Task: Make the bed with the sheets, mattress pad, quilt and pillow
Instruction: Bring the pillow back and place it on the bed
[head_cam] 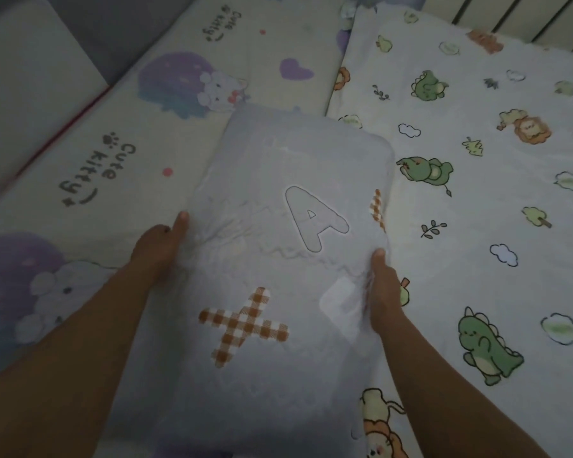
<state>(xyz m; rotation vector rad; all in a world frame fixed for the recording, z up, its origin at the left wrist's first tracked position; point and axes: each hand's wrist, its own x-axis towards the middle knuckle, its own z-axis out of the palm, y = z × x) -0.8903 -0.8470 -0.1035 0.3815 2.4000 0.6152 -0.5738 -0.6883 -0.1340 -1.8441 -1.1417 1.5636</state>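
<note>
Head view, looking down over both forearms. Light is dim.

Left grip (156,256) is clamping the left long edge of the pillow (278,166). The thumb is lying flat on top of the cover, pointing away from the body, and the other fingers are tucked out of sight under the edge. The wrist is running straight on from the forearm, which is coming in from the lower left.

Right grip (382,292) is pinching the opposite long edge, slightly nearer the body than the left one. Its thumb is on top with the tip pressing into the fabric, the remaining fingers hidden beneath. The forearm is reaching in from the lower right. The cover is puckering into small wrinkles between the two thumbs.

Pillow is sitting between the two grips, its long axis running away from the body. The cover is pale grey-blue, with an outlined letter A (313,216) between the thumbs and a brown gingham cross (245,325) nearer the body than either grip. Cannot tell whether the pillow is resting on the bed or being held just off it.

Outboard of the left grip, a cream sheet (113,104) printed "Cute kitty" is covering the bed. Outboard of the right grip, a quilt (477,209) with green dinosaurs, lions and clouds is lying flat, its edge meeting the sheet beyond the pillow's far end.

Far beyond the left grip, a grey-and-pale padded panel (30,61). Far beyond the right grip, a white ribbed panel (526,18).
</note>
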